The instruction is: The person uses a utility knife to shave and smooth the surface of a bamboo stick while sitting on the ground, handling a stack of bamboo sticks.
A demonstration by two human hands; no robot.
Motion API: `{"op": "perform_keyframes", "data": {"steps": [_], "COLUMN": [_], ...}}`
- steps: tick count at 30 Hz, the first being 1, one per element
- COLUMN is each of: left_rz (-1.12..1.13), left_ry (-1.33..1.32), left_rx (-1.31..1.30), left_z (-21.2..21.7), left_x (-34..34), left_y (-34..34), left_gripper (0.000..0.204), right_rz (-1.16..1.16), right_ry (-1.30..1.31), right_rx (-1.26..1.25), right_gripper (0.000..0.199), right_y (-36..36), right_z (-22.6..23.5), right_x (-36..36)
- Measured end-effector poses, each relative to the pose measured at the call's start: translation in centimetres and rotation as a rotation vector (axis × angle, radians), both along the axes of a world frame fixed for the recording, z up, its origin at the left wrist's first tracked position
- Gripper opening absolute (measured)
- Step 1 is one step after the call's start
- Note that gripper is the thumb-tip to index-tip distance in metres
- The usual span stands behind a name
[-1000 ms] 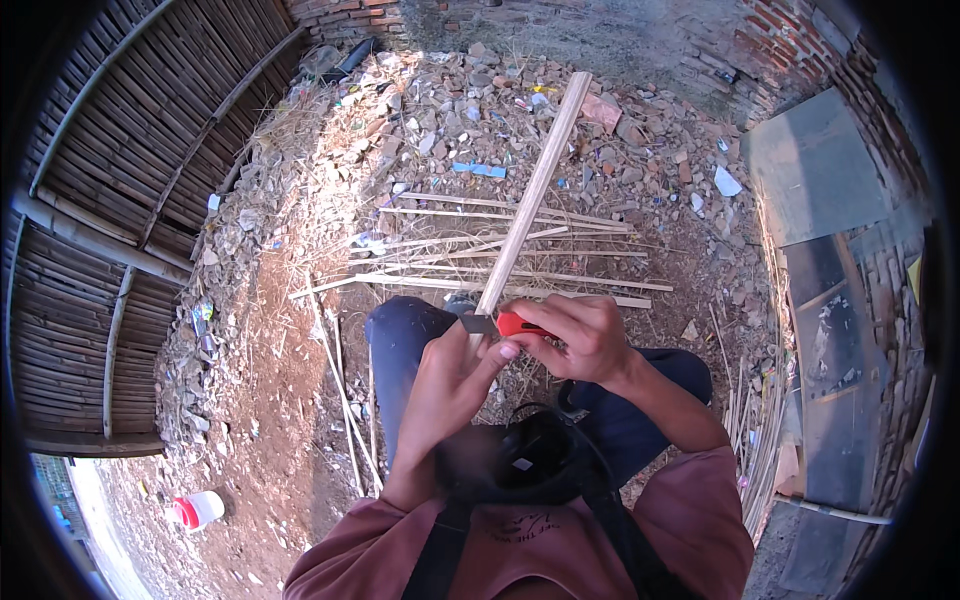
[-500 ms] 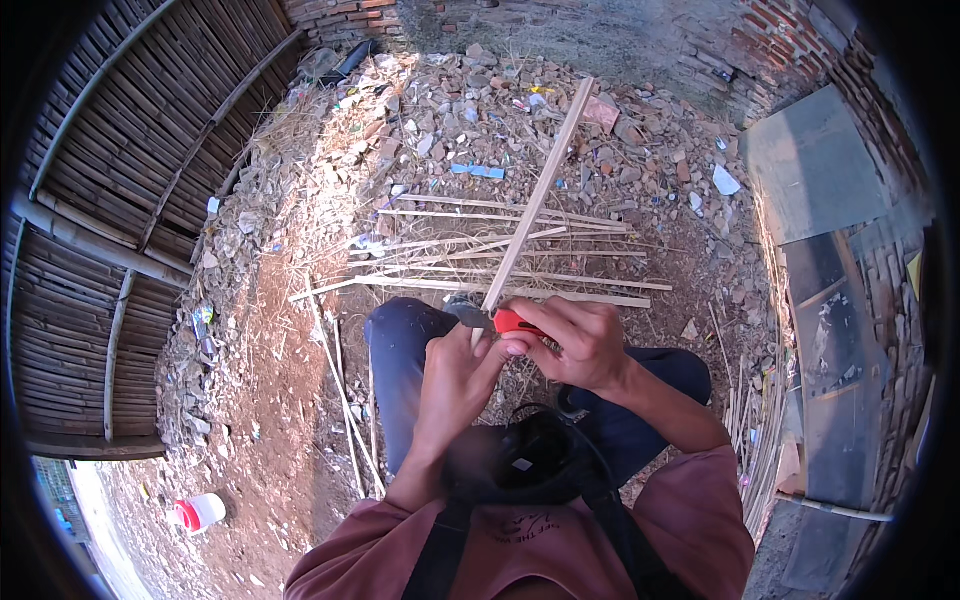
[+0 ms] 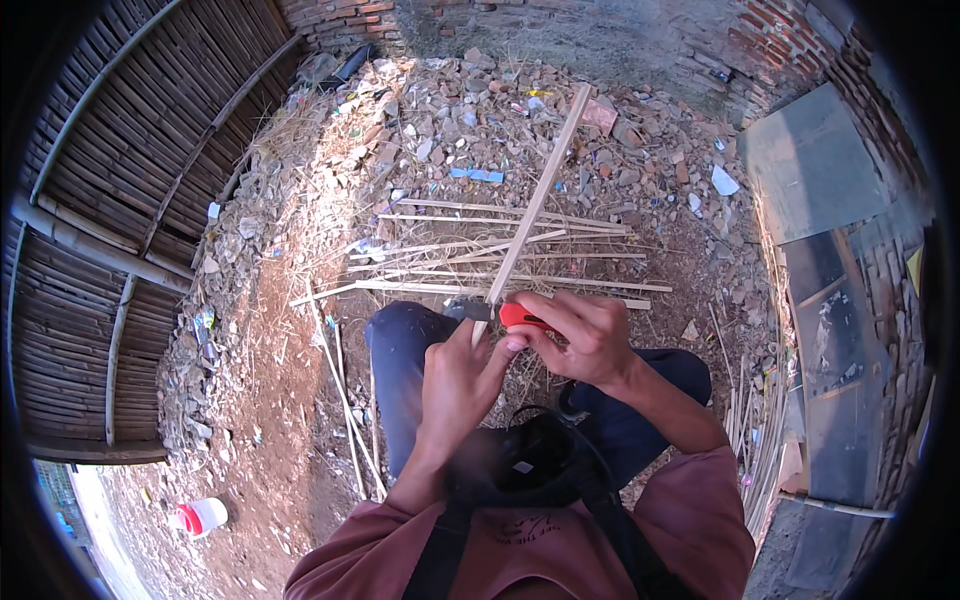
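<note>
- Two hands meet over the person's knees: the left hand (image 3: pixel 455 385) is closed around the near end of a long bamboo strip (image 3: pixel 535 205), and the right hand (image 3: pixel 580 335) is clenched on a knife with a red handle (image 3: pixel 520 317).
- The knife's dark blade (image 3: pixel 468 311) pokes out leftward from the right fist and lies against the strip, just above the left fingers.
- From the hands the strip runs up and slightly right, its far end out over the rubble.
- Both knees, in dark blue trousers (image 3: pixel 400 350), are bent under the hands; a black pouch (image 3: pixel 525 460) on straps hangs at the chest over a dull red shirt.
- Just beyond the knees a loose row of thin bamboo slats (image 3: pixel 500 280) lies crosswise on the dirt, under the raised strip.
- More slats lean in a bundle (image 3: pixel 755 420) at the right, beside a grey slab.
- Low at the left, well apart from the hands, a white and red cup (image 3: pixel 200 517) lies on the soil.
- Farther out, broken bricks and stones (image 3: pixel 450 120) cover the ground up to a brick wall (image 3: pixel 345 15); a woven bamboo fence (image 3: pixel 110 180) curves along the left.
</note>
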State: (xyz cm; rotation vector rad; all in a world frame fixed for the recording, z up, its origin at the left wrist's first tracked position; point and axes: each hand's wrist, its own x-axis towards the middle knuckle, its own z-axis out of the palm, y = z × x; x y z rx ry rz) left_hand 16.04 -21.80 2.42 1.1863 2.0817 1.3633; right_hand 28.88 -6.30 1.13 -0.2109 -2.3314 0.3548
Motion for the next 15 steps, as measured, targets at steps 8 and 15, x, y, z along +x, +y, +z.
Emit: {"op": "perform_keyframes", "data": {"steps": [8, 15], "left_rz": [-0.007, 0.001], "left_ry": [0.036, 0.072], "left_rx": [-0.049, -0.026], "left_z": [-0.5, -0.9], "left_x": [-0.3, -0.4], "left_y": [-0.3, -0.4], "left_gripper": [0.035, 0.034], "right_rz": [-0.011, -0.013], "right_ry": [0.034, 0.041], "right_rx": [-0.004, 0.004], "right_gripper": [0.031, 0.034], "right_y": [0.4, 0.8], "right_z": [-0.1, -0.6], "right_x": [-0.1, -0.2]}}
